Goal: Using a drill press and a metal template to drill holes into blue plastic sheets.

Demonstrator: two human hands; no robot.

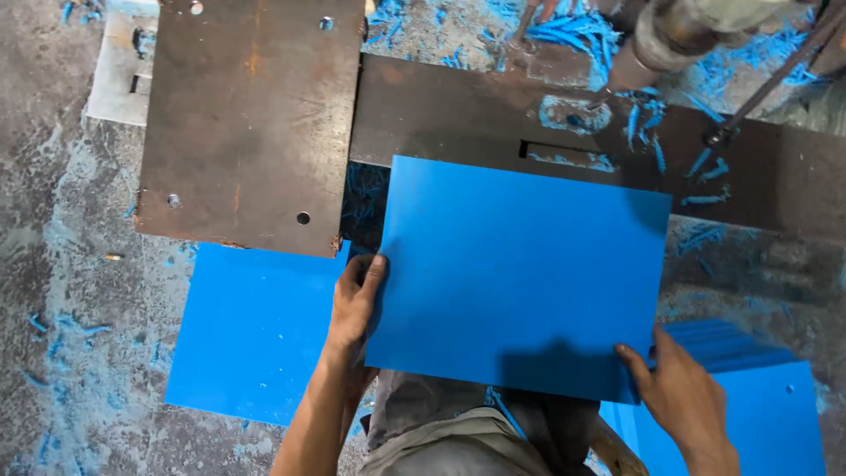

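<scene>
Blue sheet (520, 278) lies flat, its far edge over a dark slotted plate (582, 150) and its near edge out past it, gripped by the left hand (355, 304) at the left edge and the right hand (674, 388) at the near right corner. More blue sheets lie below, a stack at left (247, 330) and another at right (758, 401). Beyond, a rusty plate (251, 115) overlaps the slotted one, and blue shavings (573, 35) litter the press tool (670, 40).
</scene>
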